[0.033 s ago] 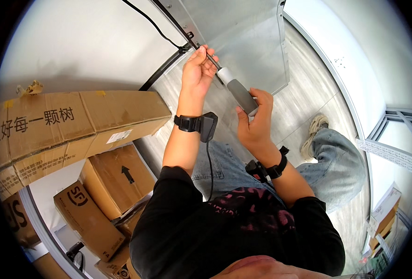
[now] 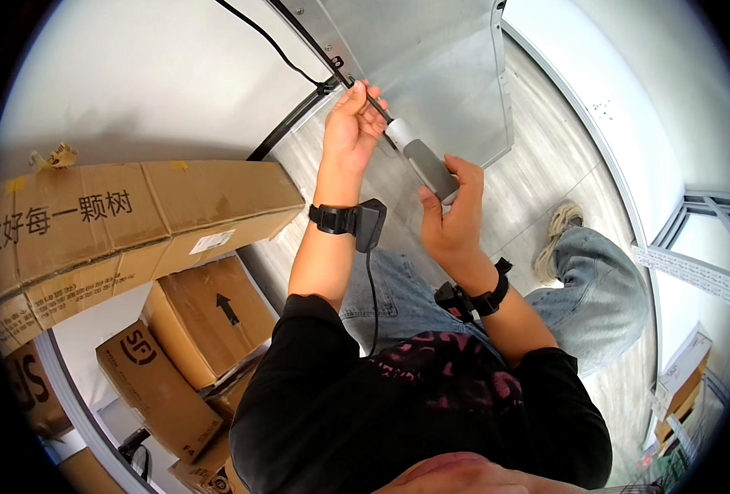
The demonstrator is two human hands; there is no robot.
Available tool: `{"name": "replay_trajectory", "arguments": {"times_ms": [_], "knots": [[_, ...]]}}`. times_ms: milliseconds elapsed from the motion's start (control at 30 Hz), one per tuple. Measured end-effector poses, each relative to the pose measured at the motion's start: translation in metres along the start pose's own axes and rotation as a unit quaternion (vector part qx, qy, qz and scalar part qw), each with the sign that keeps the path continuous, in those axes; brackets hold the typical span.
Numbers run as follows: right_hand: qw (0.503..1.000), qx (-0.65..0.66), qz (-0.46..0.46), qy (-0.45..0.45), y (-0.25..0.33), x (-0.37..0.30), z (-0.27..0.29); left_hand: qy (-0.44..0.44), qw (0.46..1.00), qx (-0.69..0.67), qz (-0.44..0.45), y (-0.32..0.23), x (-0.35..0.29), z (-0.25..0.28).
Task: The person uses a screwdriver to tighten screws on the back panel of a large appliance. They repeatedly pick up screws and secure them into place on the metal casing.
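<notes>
Pinched between the thumb and fingers of my left hand [image 2: 354, 123] is the thin dark shaft of a screwdriver [image 2: 422, 160]. Its thick handle is grey with a white collar, and it slants down toward my right hand [image 2: 455, 218]. That hand grips the handle's near end between thumb and fingers. The shaft's tip meets the edge of a grey metal panel [image 2: 439, 66], close to a small hole; my left fingers partly hide the contact. Each wrist wears a black strap with a small black device.
A long cardboard box [image 2: 93, 214] lies at the left, above several smaller cartons [image 2: 208, 321]. A black cable [image 2: 266, 37] runs along the white wall to the panel's corner. My bent knee [image 2: 604, 288] is at the right, near a metal-framed rack [image 2: 694, 280].
The screwdriver's handle appears turned slightly, with a lighter grey side showing. Both hands stay in nearly the same place.
</notes>
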State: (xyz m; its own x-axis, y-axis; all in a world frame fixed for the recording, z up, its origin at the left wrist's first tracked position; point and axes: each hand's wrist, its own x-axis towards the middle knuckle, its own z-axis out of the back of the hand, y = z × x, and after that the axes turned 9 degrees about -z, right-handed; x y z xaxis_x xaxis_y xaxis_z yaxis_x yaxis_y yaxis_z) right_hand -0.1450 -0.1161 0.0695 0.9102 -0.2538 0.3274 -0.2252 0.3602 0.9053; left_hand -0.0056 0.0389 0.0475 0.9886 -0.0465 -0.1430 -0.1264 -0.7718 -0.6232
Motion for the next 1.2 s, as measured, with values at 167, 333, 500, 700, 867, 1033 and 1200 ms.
{"name": "replay_trajectory", "arguments": {"times_ms": [167,333,500,700,867,1033,1200], "knots": [[0.992,-0.003,-0.114,0.048,0.005,-0.002,0.002,0.018,0.998,0.054,0.001,-0.007,-0.011,-0.021],[0.990,0.016,-0.119,0.079,0.020,0.000,0.007,0.030,0.999,0.045,-0.003,-0.004,-0.006,-0.010],[1.000,0.013,-0.006,0.000,-0.002,-0.002,-0.002,-0.002,0.999,0.048,0.000,-0.001,-0.005,-0.004],[0.975,0.077,-0.189,0.084,0.012,0.004,0.004,0.031,0.996,0.081,-0.006,-0.007,-0.017,-0.024],[0.992,0.029,-0.103,0.062,0.007,0.001,0.001,0.031,0.993,0.115,-0.010,-0.005,-0.012,-0.014],[0.999,-0.006,-0.035,0.017,0.001,0.003,0.004,-0.014,0.995,0.097,-0.022,0.007,-0.009,-0.012],[0.956,0.077,-0.261,0.112,0.000,0.017,0.020,0.015,0.995,0.098,-0.035,0.001,-0.020,-0.029]]}}
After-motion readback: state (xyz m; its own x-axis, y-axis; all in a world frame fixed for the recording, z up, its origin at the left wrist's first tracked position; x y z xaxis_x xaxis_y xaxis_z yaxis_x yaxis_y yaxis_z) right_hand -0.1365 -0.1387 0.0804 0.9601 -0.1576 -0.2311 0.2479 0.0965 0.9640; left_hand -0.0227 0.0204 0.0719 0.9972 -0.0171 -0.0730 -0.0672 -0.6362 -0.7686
